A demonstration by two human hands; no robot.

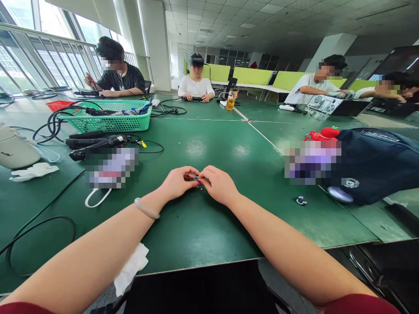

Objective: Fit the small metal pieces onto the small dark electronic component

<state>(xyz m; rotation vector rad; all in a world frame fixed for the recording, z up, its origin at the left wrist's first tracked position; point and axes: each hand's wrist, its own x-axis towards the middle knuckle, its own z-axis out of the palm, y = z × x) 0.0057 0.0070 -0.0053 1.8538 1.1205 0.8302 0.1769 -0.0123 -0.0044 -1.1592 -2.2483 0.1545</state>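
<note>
The left hand (179,183) and the right hand (218,185) pinch a tiny thing (196,179) between their fingertips, just above the green table (196,235). A small shiny thing (301,200) lies to the right of the right hand. A green basket (111,123) sits beyond the left hand, off to its left.

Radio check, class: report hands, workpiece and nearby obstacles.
Left hand, right hand: pinching small part, mostly hidden by fingers. White strap left, small shiny item right, both clear of hands.
</note>
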